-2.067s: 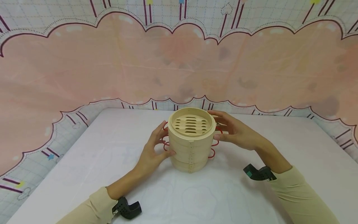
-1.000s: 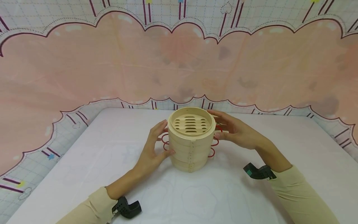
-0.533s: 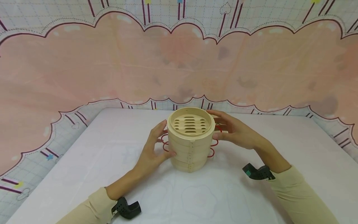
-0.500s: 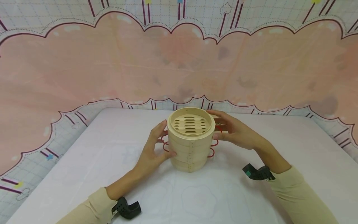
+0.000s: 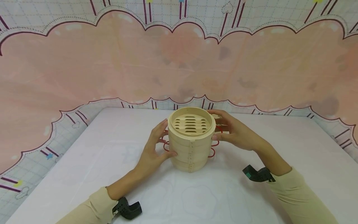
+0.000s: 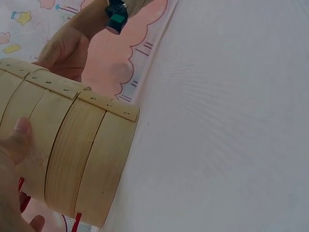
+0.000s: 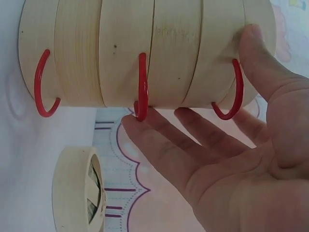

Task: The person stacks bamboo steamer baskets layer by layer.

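Observation:
A stack of round bamboo steamer baskets (image 5: 191, 149) stands upright at the middle of the table, its slatted top tier facing up. Red loop handles (image 7: 142, 87) run down both its sides. My left hand (image 5: 152, 149) holds the left side low, thumb (image 6: 19, 140) on the near wall and fingers round toward the back. Higher up on the right side, my right hand (image 5: 235, 130) holds the stack, thumb (image 7: 260, 63) on the wall near the rim. In the right wrist view, its other fingers reach round the far side by the red handles.
The stack stands on a white table (image 5: 134, 199). A smaller round bamboo piece with dark openings (image 7: 72, 188) sits beyond the stack in the right wrist view. A printed cloth backdrop (image 5: 179, 68) hangs behind the table.
Both hands and the steamer stack stay almost exactly where they were. The head view shifts only very slightly.

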The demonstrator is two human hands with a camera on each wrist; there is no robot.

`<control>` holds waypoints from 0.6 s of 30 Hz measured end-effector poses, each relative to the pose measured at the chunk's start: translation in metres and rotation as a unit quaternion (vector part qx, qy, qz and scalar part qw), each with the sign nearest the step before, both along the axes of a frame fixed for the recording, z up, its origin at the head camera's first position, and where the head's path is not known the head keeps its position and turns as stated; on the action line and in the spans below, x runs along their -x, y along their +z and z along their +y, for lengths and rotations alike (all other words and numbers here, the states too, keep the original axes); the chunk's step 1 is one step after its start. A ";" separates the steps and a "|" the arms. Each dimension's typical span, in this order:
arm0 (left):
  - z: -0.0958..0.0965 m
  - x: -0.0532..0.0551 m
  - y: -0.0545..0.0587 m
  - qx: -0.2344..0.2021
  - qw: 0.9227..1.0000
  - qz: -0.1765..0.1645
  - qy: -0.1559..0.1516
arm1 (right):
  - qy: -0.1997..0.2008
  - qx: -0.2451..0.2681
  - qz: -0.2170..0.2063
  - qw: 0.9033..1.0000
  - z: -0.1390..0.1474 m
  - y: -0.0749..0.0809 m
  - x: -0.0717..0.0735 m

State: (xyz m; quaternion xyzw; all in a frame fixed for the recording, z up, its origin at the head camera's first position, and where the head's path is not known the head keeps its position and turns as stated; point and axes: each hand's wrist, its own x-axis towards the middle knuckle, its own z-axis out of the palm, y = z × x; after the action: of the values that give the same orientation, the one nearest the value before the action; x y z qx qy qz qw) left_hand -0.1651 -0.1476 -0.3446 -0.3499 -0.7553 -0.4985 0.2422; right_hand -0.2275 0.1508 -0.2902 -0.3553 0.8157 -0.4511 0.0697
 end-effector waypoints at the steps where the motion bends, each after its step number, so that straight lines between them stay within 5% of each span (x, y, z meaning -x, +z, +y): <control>1: 0.000 0.000 0.000 -0.001 1.000 0.000 0.000 | 0.000 0.000 0.001 1.000 0.000 0.000 0.000; 8: 0.001 -0.001 -0.004 -0.005 1.000 0.005 0.010 | 0.001 0.006 0.000 1.000 0.001 -0.003 0.001; 18: -0.003 0.014 -0.031 -0.012 1.000 -0.001 0.014 | 0.004 0.012 -0.003 1.000 0.002 -0.005 0.002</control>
State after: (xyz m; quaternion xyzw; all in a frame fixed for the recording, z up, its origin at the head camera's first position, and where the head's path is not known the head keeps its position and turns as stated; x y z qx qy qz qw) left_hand -0.1793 -0.1508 -0.3752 -0.3358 -0.7543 -0.5047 0.2521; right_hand -0.2293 0.1524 -0.2954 -0.3582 0.8084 -0.4618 0.0701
